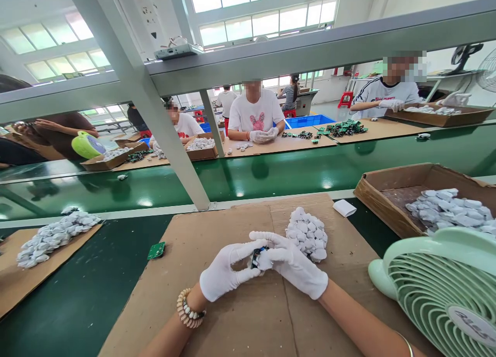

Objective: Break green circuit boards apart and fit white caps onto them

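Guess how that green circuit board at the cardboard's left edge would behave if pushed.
The green circuit board is probably stiff, being a flat panel, and likely light, as it looks small and thin. Lying flat, it would probably slide rather than roll.

l hand [231, 268], r hand [296, 268] gloved, close tog., fingers [260, 236] bent inward; both forearms [354, 318] angled in.

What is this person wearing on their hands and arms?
The left hand and right hand both wear plain white, close-fitting fabric gloves ending at the wrist. A chunky bracelet of beige and white beads circles the left wrist; a thin, pale, shiny bangle sits on the right forearm. No sleeves show.
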{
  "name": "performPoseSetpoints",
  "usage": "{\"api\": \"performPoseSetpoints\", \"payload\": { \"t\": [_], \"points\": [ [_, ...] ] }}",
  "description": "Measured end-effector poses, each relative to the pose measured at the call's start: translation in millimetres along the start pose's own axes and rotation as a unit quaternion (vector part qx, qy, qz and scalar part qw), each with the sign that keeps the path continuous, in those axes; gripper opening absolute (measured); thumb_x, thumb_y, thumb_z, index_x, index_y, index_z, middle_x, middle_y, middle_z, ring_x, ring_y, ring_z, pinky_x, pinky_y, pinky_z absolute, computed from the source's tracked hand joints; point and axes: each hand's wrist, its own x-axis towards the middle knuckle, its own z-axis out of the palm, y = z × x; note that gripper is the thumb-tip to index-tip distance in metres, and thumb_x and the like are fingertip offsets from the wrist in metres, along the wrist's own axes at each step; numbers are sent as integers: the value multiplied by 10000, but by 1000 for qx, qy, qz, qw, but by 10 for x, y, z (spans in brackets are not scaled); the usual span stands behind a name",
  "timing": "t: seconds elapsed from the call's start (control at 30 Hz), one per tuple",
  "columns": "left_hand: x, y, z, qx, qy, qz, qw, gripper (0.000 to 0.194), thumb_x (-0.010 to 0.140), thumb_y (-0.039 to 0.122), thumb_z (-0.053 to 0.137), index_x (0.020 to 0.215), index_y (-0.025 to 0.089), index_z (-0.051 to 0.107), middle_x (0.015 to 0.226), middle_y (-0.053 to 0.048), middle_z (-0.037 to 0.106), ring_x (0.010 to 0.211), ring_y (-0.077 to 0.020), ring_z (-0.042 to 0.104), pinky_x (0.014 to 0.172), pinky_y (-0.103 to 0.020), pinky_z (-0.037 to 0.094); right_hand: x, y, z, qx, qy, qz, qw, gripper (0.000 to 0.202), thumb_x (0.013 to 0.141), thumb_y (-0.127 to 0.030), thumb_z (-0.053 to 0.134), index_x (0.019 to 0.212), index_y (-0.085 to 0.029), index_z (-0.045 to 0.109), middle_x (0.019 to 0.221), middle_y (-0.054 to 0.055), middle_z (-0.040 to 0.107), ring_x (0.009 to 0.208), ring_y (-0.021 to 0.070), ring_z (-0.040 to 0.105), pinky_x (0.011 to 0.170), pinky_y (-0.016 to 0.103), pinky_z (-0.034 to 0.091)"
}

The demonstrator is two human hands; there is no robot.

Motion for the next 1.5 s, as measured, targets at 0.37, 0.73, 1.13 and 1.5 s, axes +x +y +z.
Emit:
{"api": "performPoseSetpoints", "payload": {
  "t": [0.37,0.73,1.13,1.5],
  "points": [
    [-26,-71,59,-68,14,-39,997,546,794,359,601,1291,169,478,766,-33,663,623,-123,586,664,-248,497,11,100,0,-19,47,-59,997,370,717,-217,625,1085,-176,614,729,5,627,581,112,538,523,271,481],
    [-36,-74,82,-4,29,-20,999,515,805,339,582,1283,173,488,660,-8,644,560,-102,531,609,-220,471,16,99,57,-52,87,-54,993,327,632,-178,680,958,-168,644,758,9,651,578,124,578,470,256,517],
    [-16,-12,66,-2,48,-62,997,520,770,418,604,1208,141,563,669,-3,625,560,-103,516,588,-211,459,34,84,19,-1,46,-22,999,332,645,-136,584,974,-161,626,679,-10,614,567,115,547,510,268,512],
    [-63,-102,103,119,22,-29,992,468,767,384,615,1203,222,563,658,17,594,573,-96,485,593,-201,425,63,193,-109,-160,77,-110,978,259,631,-131,655,886,-176,644,817,5,635,640,102,540,599,251,452]
  ]
}}
